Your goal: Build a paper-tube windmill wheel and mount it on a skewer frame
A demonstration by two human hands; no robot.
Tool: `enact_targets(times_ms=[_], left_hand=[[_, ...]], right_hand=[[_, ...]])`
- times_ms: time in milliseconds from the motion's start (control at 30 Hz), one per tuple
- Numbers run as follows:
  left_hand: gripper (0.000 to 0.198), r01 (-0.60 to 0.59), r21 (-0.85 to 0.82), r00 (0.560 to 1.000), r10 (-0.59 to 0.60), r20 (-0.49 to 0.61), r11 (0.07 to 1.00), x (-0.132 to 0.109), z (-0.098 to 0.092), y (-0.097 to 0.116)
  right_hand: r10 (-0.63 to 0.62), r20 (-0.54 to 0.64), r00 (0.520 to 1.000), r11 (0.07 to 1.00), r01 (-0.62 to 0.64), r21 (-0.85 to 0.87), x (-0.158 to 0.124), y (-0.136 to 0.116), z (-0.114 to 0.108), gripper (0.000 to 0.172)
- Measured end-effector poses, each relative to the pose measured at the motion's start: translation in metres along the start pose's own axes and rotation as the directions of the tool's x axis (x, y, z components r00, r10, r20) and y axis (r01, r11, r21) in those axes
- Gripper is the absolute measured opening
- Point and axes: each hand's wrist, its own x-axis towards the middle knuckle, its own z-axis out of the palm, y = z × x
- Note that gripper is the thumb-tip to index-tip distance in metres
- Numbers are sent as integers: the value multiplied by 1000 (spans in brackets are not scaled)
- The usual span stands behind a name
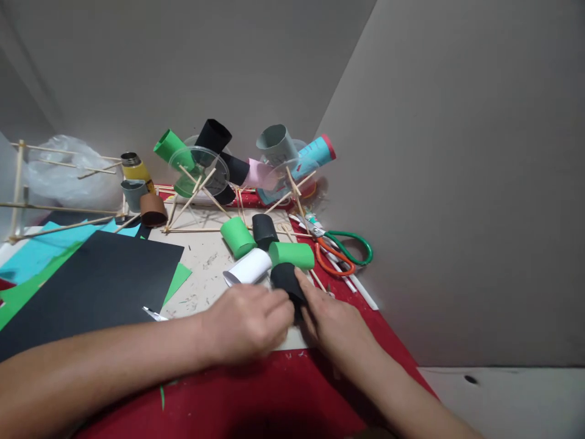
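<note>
A short black paper tube (286, 280) lies on the board, with the fingers of my right hand (333, 314) pressed along its right side. My left hand (256, 320) is curled closed against the near end of that tube; its fingertips are hidden, so what they pinch does not show. Just beyond sit a white paper tube (249, 268), a green tube (292, 255) lying sideways, another green tube (238, 236) and a second black tube (265, 230).
Stick frames hold clear discs (198, 171) with coloured paper tubes behind. Scissors with green and orange handles (336, 256) lie right. Black paper sheets (114, 280), a yellow bottle (137, 171) and a plastic bag (73, 174) are left. Grey walls enclose the red table (256, 396).
</note>
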Motion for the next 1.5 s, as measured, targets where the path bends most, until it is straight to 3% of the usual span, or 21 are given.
enact_targets(times_ms=[67, 133, 267, 400, 567, 1000, 1100, 1300, 1500], left_hand=[[23, 130, -76, 989, -135, -67, 989, 9, -4, -23], [23, 175, -167, 979, -189, -74, 970, 19, -4, -45], [27, 261, -247, 962, -231, 143, 933, 33, 1, -73], [31, 325, -262, 918, -237, 317, 909, 38, 7, -84], [28, 304, -318, 919, -189, 345, 898, 36, 10, -91], [26, 325, -306, 918, -221, 329, 895, 34, 11, -91], [26, 311, -298, 922, -210, 326, 903, 33, 10, -90], [30, 278, -328, 932, -171, 318, 903, 33, 11, -89], [26, 264, -327, 936, -160, 313, 908, 33, 13, -90]], right_hand=[[-8, -28, 1000, 1000, 9, 23, -1, 1, 3, 56], [-7, -39, 999, 1000, 8, 29, -2, 1, 5, 57], [9, -49, 999, 1000, -9, -2, -2, 0, 6, 60], [12, -45, 999, 999, -14, -38, 1, -2, 5, 60], [27, -10, 1000, 990, -28, -136, 4, -7, 8, 66], [81, 162, 983, 958, -31, -286, 13, -24, 2, 70], [91, 196, 976, 971, -43, -236, 14, -21, -3, 69], [24, 208, 978, 996, -41, 75, 11, -7, -19, 80], [-4, 207, 978, 995, -16, 96, 13, -11, -22, 80]])
